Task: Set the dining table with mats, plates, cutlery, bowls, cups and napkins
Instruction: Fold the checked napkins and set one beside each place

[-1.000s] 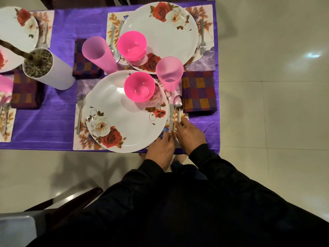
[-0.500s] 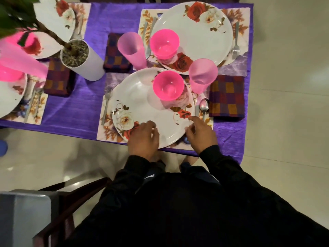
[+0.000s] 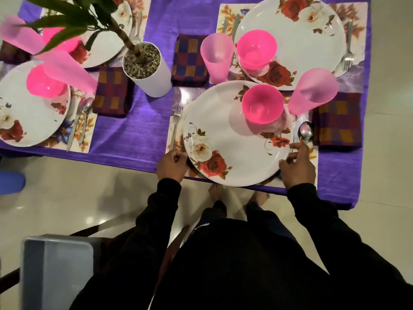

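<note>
The near white floral plate (image 3: 225, 139) lies on a leaf-print mat (image 3: 174, 142) and carries a pink bowl (image 3: 262, 106). A fork (image 3: 176, 121) lies left of the plate, and a knife (image 3: 296, 133) and spoon (image 3: 306, 132) lie to its right. A pink cup (image 3: 312, 92) and a checked napkin (image 3: 338, 121) stand beyond them. My left hand (image 3: 172, 165) is at the plate's left rim, fingers curled, pinching the fork's handle end. My right hand (image 3: 297, 167) is at the right rim, fingertips curled on the spoon and knife handles.
Three more place settings with plates, bowls, cups and napkins cover the purple cloth (image 3: 134, 135). A white pot with a plant (image 3: 147, 68) stands mid-table. A grey tray (image 3: 55, 269) on a chair is at lower left. The table edge runs just under my hands.
My left hand has moved from the plate's near rim to its left side at the fork. My right hand has stayed at the spoon and knife. The camera has shifted left.
</note>
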